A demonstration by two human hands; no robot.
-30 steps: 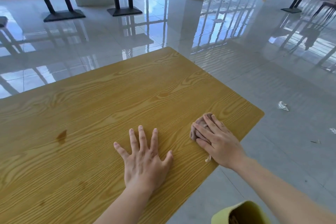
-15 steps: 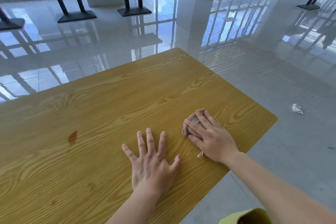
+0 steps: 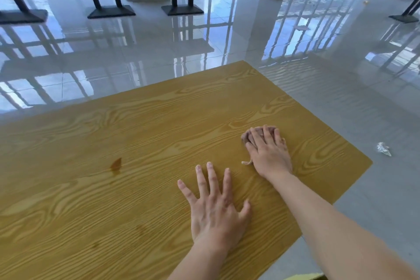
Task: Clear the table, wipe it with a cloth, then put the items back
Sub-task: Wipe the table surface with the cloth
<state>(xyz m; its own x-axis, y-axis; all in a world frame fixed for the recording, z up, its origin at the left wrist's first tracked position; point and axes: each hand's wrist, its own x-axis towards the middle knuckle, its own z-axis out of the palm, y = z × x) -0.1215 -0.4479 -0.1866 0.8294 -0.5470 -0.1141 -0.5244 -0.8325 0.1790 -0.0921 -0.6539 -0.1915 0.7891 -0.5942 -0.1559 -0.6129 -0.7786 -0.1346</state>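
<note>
Head view, looking down on a wood-grain table (image 3: 136, 143): the right hand (image 3: 270, 154) lies flat, straight fingers pressing a small brownish cloth (image 3: 245, 138) onto the top near the table's right edge. The left hand (image 3: 216, 209) rests palm-down with fingers spread on bare wood, nearer the viewer and apart from the cloth. A dark brown stain (image 3: 116, 163) marks the top well left of both hands; beyond, a glossy tiled floor (image 3: 204, 36) reflects windows, black table bases (image 3: 182, 9) stand at the far side, and a crumpled white scrap (image 3: 384, 149) lies on the floor to the right.
</note>
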